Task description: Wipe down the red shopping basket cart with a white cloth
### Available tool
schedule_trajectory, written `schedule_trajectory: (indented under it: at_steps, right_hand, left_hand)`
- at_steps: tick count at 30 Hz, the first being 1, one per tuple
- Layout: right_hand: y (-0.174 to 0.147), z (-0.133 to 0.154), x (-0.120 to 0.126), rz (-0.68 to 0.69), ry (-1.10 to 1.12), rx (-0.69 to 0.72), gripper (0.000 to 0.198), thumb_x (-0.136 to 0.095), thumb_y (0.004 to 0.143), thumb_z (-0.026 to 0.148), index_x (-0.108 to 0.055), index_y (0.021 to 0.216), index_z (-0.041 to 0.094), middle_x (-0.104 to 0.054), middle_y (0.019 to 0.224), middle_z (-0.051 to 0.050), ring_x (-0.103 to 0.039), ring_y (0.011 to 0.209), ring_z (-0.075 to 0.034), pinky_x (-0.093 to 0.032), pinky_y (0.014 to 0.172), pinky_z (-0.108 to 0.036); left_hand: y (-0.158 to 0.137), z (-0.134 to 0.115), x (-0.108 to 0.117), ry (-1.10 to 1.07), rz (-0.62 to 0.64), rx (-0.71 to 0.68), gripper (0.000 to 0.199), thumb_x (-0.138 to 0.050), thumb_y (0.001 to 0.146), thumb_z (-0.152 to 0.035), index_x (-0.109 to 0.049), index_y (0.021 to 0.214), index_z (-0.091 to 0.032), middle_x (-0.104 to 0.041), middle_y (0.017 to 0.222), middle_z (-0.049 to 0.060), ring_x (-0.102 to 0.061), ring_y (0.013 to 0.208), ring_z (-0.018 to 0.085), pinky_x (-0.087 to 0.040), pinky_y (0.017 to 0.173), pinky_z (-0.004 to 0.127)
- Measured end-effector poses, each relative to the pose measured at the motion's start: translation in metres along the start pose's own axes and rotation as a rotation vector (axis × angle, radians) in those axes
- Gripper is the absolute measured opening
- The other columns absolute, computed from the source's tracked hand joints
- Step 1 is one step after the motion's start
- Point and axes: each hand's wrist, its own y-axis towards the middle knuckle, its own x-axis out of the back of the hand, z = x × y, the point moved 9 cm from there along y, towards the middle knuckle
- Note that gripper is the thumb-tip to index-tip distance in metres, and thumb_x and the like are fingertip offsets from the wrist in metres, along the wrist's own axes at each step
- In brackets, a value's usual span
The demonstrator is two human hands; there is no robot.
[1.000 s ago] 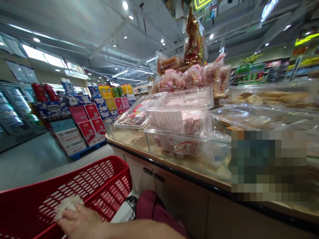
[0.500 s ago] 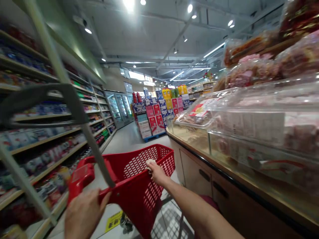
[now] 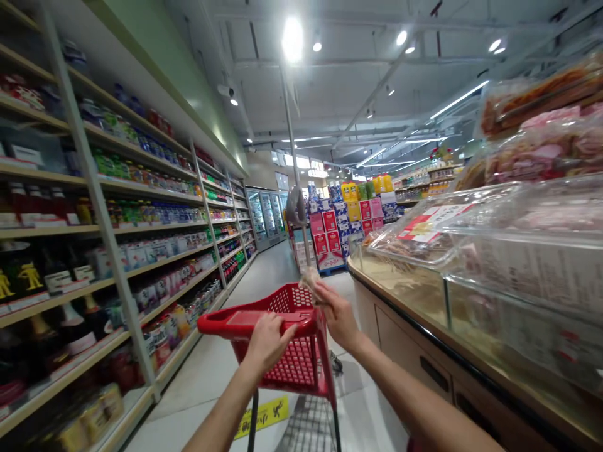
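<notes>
In the lower middle of the frame, a red shopping cart (image 3: 294, 370) stands on the pale floor. The left hand (image 3: 267, 342) is closed over its red handle (image 3: 230, 321), thumb pointing right. The right hand (image 3: 336, 317) holds a pale, crumpled cloth (image 3: 309, 278) by the cart's right rim, near the foot of a grey pole (image 3: 289, 125); whether cloth and pole touch, I cannot tell. Stocked shelves (image 3: 162, 223) fill the left, clear food boxes (image 3: 532, 251) crowd the right, and a yellow floor sticker (image 3: 266, 411) lies at bottom centre
</notes>
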Motion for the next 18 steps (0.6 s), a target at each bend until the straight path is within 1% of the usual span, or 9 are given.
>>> schedule_trajectory:
  at_steps: [2,3,5,7,9,11,13,16,18]
  right_hand:
    - [0.048,0.024,0.006,0.03,-0.187,0.25,0.048,-0.035,0.077,0.003,-0.049,0.121,0.017,-0.044,0.129,-0.005,-0.03,0.125,-0.017,-0.029,0.103,-0.037]
    - [0.069,0.029,0.005,0.058,-0.288,0.327,0.047,-0.035,0.079,0.003,-0.048,0.121,0.017,-0.043,0.13,-0.005,-0.024,0.127,-0.017,-0.026,0.105,-0.038]
    - [0.095,0.026,-0.007,0.22,-0.448,0.433,0.044,-0.038,0.079,0.002,-0.05,0.119,0.016,-0.046,0.128,-0.006,-0.023,0.128,-0.017,-0.023,0.105,-0.038]
    - [0.091,0.011,-0.018,0.4,-0.528,0.475,0.041,-0.041,0.079,0.003,-0.052,0.116,0.014,-0.049,0.125,-0.008,-0.025,0.127,-0.019,-0.023,0.105,-0.041]
    - [0.062,-0.003,-0.022,0.535,-0.497,0.465,0.037,-0.042,0.079,0.005,-0.055,0.113,0.014,-0.051,0.123,-0.009,-0.028,0.126,-0.019,-0.024,0.104,-0.042]
    - [0.021,-0.013,-0.019,0.644,-0.348,0.394,0.034,-0.043,0.079,0.007,-0.059,0.108,0.016,-0.054,0.12,-0.008,-0.034,0.123,-0.019,-0.027,0.103,-0.04]
    - [-0.012,-0.026,-0.014,0.701,-0.141,0.185,0.034,-0.045,0.077,0.009,-0.062,0.104,0.02,-0.059,0.114,-0.005,-0.044,0.115,-0.017,-0.033,0.099,-0.036]
    - [-0.024,-0.052,-0.002,0.585,0.003,-0.207,0.04,-0.038,0.076,0.009,-0.058,0.11,0.019,-0.065,0.1,-0.004,-0.061,0.09,-0.016,-0.048,0.08,-0.033]
    - [-0.017,-0.054,0.0,0.538,0.0,-0.293,0.047,-0.031,0.076,0.007,-0.051,0.118,0.015,-0.067,0.094,-0.006,-0.064,0.074,-0.014,-0.051,0.067,-0.03]
  left_hand:
    - [0.003,-0.011,-0.002,-0.019,-0.017,-0.041,0.029,-0.037,0.08,-0.04,-0.055,0.071,-0.019,-0.058,0.08,0.004,-0.051,0.082,0.018,-0.037,0.078,0.033]
    - [0.003,-0.018,-0.003,-0.023,-0.03,-0.05,0.028,-0.037,0.08,-0.039,-0.054,0.07,-0.019,-0.057,0.079,0.003,-0.05,0.08,0.017,-0.038,0.076,0.032]
    - [-0.002,-0.035,-0.003,-0.018,-0.052,-0.069,0.025,-0.038,0.08,-0.037,-0.053,0.07,-0.02,-0.055,0.077,0.002,-0.05,0.078,0.017,-0.037,0.073,0.03]
    - [-0.01,-0.052,0.0,-0.003,-0.065,-0.092,0.022,-0.039,0.08,-0.036,-0.051,0.07,-0.021,-0.054,0.077,0.001,-0.049,0.078,0.016,-0.037,0.071,0.029]
    - [-0.019,-0.063,0.006,0.02,-0.086,-0.099,0.021,-0.039,0.08,-0.035,-0.05,0.07,-0.021,-0.053,0.076,0.001,-0.048,0.079,0.016,-0.036,0.07,0.028]
    - [-0.027,-0.069,0.011,0.039,-0.103,-0.094,0.022,-0.039,0.081,-0.036,-0.05,0.07,-0.021,-0.054,0.077,0.001,-0.048,0.08,0.017,-0.036,0.07,0.028]
    - [-0.031,-0.072,0.014,0.043,-0.112,-0.085,0.021,-0.04,0.08,-0.035,-0.05,0.069,-0.02,-0.054,0.078,0.002,-0.047,0.08,0.017,-0.037,0.07,0.029]
    - [-0.033,-0.077,0.014,0.024,-0.114,-0.08,0.019,-0.041,0.079,-0.034,-0.05,0.069,-0.02,-0.054,0.079,0.002,-0.048,0.081,0.017,-0.037,0.071,0.029]
    - [-0.032,-0.081,0.014,0.011,-0.109,-0.08,0.019,-0.042,0.079,-0.033,-0.051,0.07,-0.02,-0.055,0.079,0.002,-0.048,0.082,0.017,-0.038,0.072,0.029]
